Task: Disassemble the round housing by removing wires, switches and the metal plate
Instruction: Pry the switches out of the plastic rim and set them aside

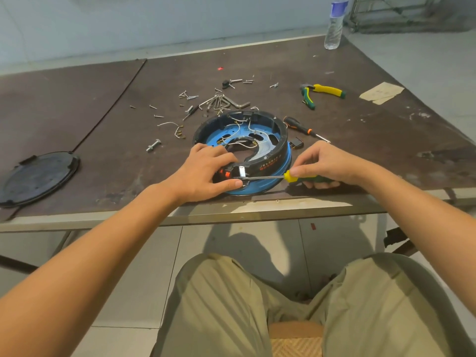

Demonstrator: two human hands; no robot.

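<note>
The round black and blue housing [280, 136] lies open near the table's front edge. Thin white wires [238, 124] and a curved metal plate [265, 148] show inside it. My left hand [206, 171] grips the housing's near rim, its thumb beside a red switch [227, 174]. My right hand [324, 163] holds a yellow and green screwdriver [291, 176] level. The shaft points left and its tip sits at the rim by my left thumb.
Loose screws, bolts and hex keys [221, 100] are scattered behind the housing. A second screwdriver [298, 124] and green and yellow pliers [322, 91] lie to the right. A round black cover [36, 176] rests at the left edge, a water bottle [334, 24] far right.
</note>
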